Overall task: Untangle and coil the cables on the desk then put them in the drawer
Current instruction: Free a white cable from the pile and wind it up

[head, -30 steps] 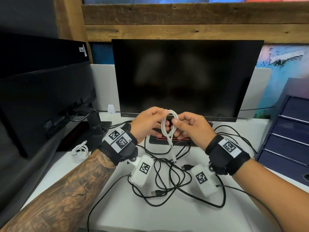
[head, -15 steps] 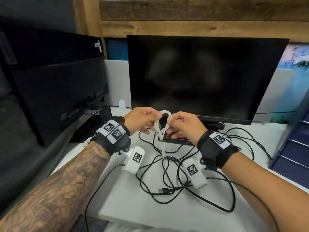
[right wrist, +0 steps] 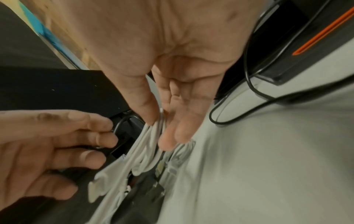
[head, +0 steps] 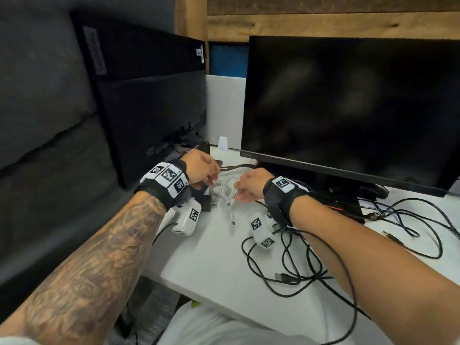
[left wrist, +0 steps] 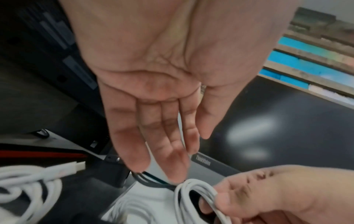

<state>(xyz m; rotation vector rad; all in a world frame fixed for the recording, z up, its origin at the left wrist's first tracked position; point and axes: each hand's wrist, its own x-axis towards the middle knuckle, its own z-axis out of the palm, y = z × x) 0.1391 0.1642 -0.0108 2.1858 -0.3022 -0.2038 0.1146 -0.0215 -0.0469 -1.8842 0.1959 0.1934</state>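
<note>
A white cable wound into a small coil (head: 227, 189) hangs just above the white desk (head: 211, 265), its plug end trailing down. My right hand (head: 238, 190) pinches the coil (right wrist: 151, 136) between thumb and fingers. My left hand (head: 211, 178) is just left of the coil with its fingers straight and nothing in it; in the left wrist view the left hand (left wrist: 172, 151) shows an empty palm above the coil (left wrist: 195, 195). A tangle of black cables (head: 298, 265) lies on the desk under my right forearm.
A second white cable (left wrist: 28, 181) lies by the base of the left monitor (head: 154, 108). The main monitor (head: 348, 108) stands behind my hands on its black base with a red stripe (head: 348, 207). More black cable loops (head: 423, 232) spread to the right. The desk's front edge (head: 199, 292) is close to me.
Both hands have moved left and down towards the desk's left corner. The left hand has let go of the white coil and opened; the right hand still holds it.
</note>
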